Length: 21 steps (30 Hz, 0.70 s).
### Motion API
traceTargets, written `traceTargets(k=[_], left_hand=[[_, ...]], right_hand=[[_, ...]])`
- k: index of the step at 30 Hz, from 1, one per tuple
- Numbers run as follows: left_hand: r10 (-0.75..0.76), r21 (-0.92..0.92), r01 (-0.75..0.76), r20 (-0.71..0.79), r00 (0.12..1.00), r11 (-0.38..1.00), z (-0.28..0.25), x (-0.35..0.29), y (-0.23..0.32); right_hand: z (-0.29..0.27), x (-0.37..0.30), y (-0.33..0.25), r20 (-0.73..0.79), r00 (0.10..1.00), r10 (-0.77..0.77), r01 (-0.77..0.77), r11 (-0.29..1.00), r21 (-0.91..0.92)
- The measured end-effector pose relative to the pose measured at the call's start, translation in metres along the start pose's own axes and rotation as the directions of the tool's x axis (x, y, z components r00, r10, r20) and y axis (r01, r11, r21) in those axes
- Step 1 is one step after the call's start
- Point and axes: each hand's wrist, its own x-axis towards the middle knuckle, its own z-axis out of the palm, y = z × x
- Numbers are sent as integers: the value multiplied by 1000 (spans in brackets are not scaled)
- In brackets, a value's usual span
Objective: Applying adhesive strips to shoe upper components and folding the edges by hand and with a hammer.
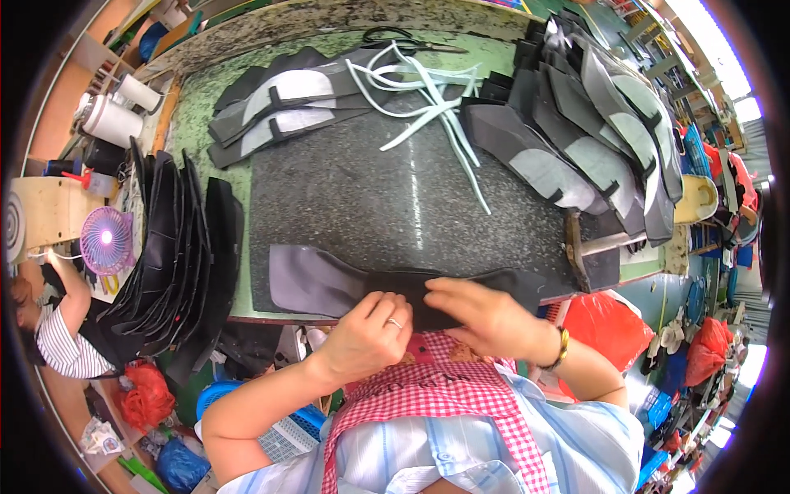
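Note:
A long, curved piece of black sheet material [329, 284] lies along the near edge of the table, its left end showing a smooth grey-purple face. My left hand [370, 333], with a ring on one finger, is closed on the piece's near edge, fingers curled and pressed together. To its right, my right hand [490, 317] rests on the same piece with fingers stretched out toward the left. The thumbs and the underside of the piece are largely hidden. A hammer [588, 247] with a wooden handle lies just beyond the piece's right end.
Stacked dark pieces with pale patches [568, 132] fill the far right; a smaller stack [280, 103] sits far left. White strips [436, 107] and scissors [411, 41] lie at the back. Black pieces [177, 255] stand at the left, near a purple fan [107, 239] and another person [70, 329].

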Motion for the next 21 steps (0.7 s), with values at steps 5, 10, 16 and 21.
traceTargets(k=[5, 10, 16, 21], left_hand=[[-123, -142, 130, 57, 991, 981, -11, 7, 2], [-310, -343, 316, 75, 948, 885, -7, 12, 2], [-85, -126, 86, 15, 996, 988, -4, 10, 3], [-78, 55, 76, 33, 996, 996, -5, 15, 17]], right_hand=[[-17, -3, 37, 46, 999, 4, -15, 972, 235], [-1, -3, 4, 102, 993, -59, 74, 985, -156], [11, -11, 5, 112, 985, -129, 160, 923, -350], [-27, -73, 41, 93, 995, -30, 72, 865, -496]])
